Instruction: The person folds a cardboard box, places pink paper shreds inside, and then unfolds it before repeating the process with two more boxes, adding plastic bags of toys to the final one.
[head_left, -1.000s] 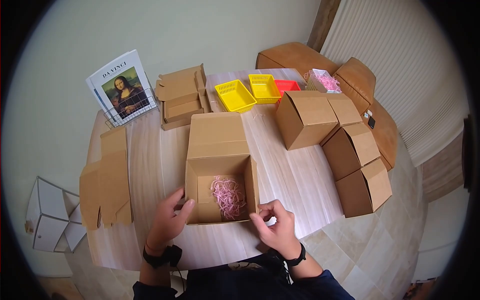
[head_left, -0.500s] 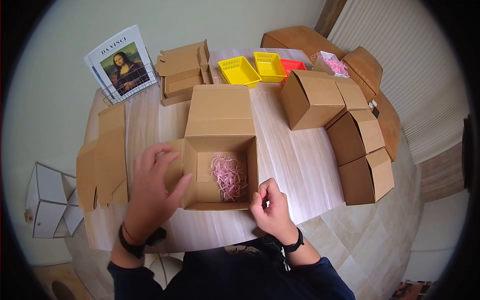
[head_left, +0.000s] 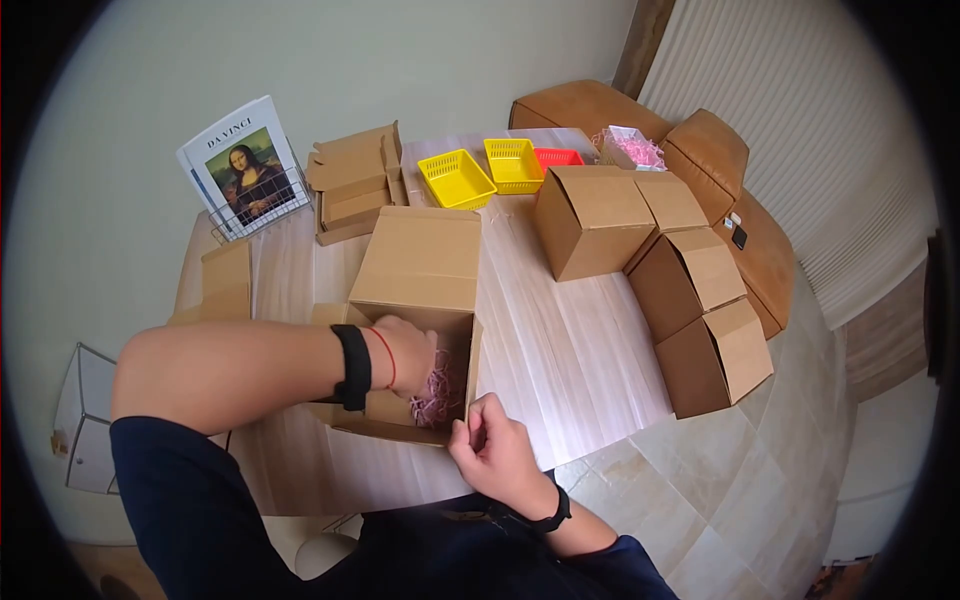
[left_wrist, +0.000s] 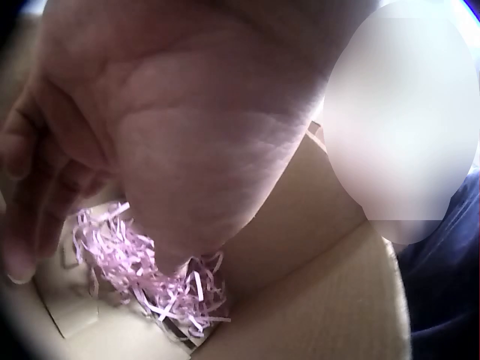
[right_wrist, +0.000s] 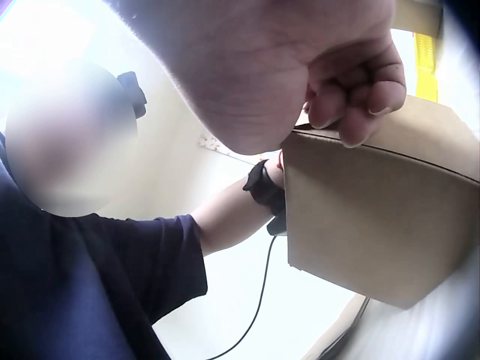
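An open cardboard box (head_left: 418, 262) stands near the front of the table, its lid folded back. Pink shredded paper (head_left: 436, 400) lies in a loose heap inside it. My left hand (head_left: 402, 352) reaches down into the box, right over the heap. The left wrist view shows its fingers (left_wrist: 52, 202) spread and slightly bent beside the shreds (left_wrist: 124, 251), with part of the heap hidden behind the palm. At the box's near right corner, my right hand (head_left: 495, 445) grips the wall's top edge, its curled fingers (right_wrist: 360, 120) lying on the outside.
Several closed-up cardboard boxes (head_left: 610, 215) stand on the right. Yellow baskets (head_left: 457, 180), a red basket (head_left: 560, 158) and a bin of pink shreds (head_left: 634, 150) line the back. Flat cardboard (head_left: 226, 275), a shallow carton (head_left: 355, 205) and a wire book rack (head_left: 265, 222) sit left.
My left hand has left the box's left side, risen past the side flap and reached into the box over the shreds. The left side flap now sticks outward. My right hand keeps its hold.
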